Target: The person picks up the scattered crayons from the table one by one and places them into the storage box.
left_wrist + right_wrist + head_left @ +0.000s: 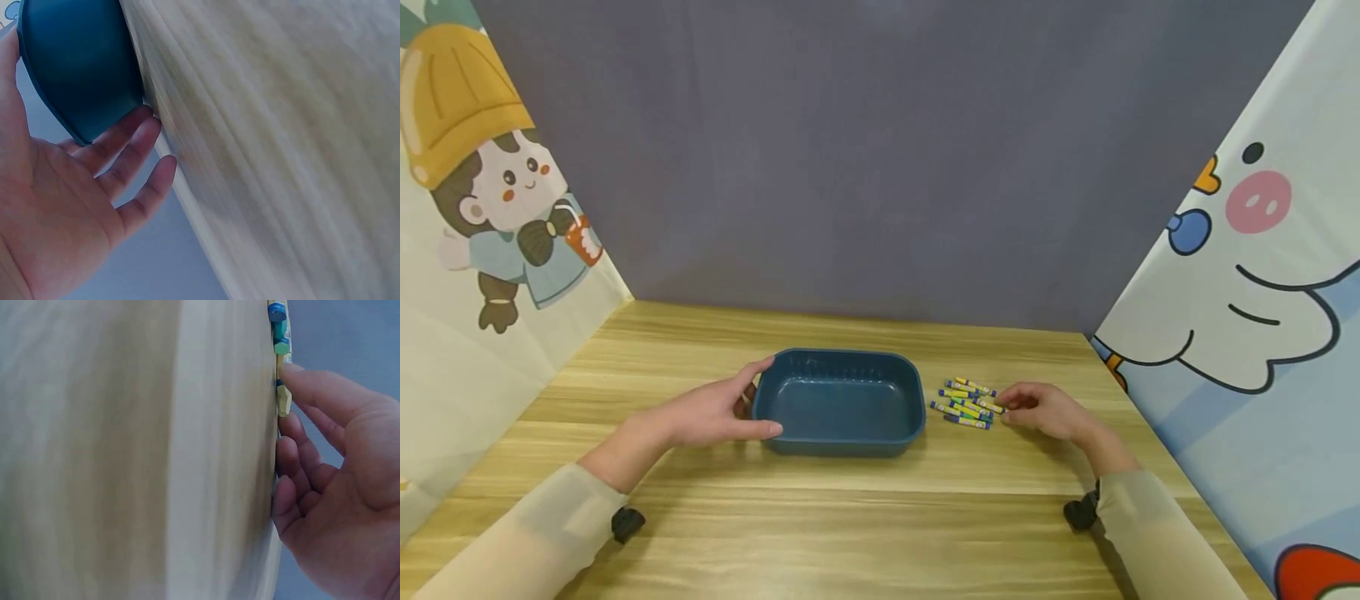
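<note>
A dark blue plastic basin [838, 408] with rounded corners sits mid-table, its inside bare. My left hand [718, 414] holds its left end, thumb over the front corner of the rim and fingertips at the back corner. From the left wrist view, fingers of this hand [87, 181] lie along the basin's outer wall [81, 69]. Right of the basin, several crayons [967, 423] in yellow wrappers with blue bands lie in a loose heap. My right hand [1051, 412] pinches the end of a pale yellow crayon [284, 402] at the heap's right edge, the other fingers curled on the table.
The wood-grain table [880, 525] ends at a plain grey cloth backdrop [865, 167]. Cartoon-printed panels stand on the left [445, 333] and right [1292, 333]. A green crayon [282, 345] lies just beyond the right thumb. Each wrist wears a small black device [1081, 511].
</note>
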A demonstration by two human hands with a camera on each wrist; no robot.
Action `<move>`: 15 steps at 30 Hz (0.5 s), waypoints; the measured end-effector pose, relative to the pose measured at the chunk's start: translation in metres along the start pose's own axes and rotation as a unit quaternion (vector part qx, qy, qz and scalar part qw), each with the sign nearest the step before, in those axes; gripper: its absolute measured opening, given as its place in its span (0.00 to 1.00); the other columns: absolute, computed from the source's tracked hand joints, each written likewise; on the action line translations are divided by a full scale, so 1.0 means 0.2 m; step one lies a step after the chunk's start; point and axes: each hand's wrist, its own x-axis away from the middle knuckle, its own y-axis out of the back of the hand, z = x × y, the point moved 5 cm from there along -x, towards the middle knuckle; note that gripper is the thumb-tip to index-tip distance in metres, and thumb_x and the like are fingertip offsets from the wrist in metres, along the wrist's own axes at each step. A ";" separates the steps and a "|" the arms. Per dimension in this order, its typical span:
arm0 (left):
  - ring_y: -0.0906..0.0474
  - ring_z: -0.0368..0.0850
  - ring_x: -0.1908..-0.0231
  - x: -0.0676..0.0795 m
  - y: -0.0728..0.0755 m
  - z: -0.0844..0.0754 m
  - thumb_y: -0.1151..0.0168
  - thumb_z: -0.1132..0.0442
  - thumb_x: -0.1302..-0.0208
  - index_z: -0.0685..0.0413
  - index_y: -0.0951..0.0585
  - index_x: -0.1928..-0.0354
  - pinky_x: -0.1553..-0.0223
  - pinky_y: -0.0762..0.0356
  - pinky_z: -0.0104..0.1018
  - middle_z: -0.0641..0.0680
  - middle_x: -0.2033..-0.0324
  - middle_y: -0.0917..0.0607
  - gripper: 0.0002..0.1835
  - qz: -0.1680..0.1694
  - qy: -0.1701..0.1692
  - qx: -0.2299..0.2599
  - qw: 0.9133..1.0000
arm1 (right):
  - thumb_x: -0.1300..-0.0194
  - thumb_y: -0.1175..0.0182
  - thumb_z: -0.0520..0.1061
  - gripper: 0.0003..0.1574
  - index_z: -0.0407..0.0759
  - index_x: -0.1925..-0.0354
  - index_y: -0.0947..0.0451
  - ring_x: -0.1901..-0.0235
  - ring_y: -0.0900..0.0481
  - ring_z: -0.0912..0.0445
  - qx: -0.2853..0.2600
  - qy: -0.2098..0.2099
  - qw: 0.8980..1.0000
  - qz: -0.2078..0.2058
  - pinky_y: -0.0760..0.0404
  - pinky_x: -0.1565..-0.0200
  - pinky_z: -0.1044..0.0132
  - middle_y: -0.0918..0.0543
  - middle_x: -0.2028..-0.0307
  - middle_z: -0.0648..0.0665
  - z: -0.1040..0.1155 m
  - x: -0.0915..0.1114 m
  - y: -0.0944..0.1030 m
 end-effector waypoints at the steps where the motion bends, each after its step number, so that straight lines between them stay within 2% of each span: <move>1: 0.17 0.42 0.52 0.00 0.00 0.00 0.28 0.32 0.31 0.45 0.57 0.10 0.51 0.19 0.44 0.52 0.46 0.18 0.64 -0.001 0.000 0.000 1.000 | 0.25 0.28 0.48 0.20 0.42 0.40 0.13 0.53 0.19 0.54 0.001 -0.004 1.000 0.000 0.20 0.56 0.63 0.12 0.49 0.42 0.00 0.00 0.00; 15: 0.17 0.42 0.53 -0.01 -0.01 0.01 0.28 0.31 0.32 0.44 0.58 0.10 0.52 0.20 0.43 0.51 0.47 0.18 0.64 -0.001 0.004 -0.001 1.000 | 0.25 0.28 0.47 0.14 0.43 0.45 0.11 0.59 0.22 0.56 0.012 -0.027 1.000 -0.009 0.23 0.57 0.64 0.13 0.57 0.46 -0.01 -0.04 -0.01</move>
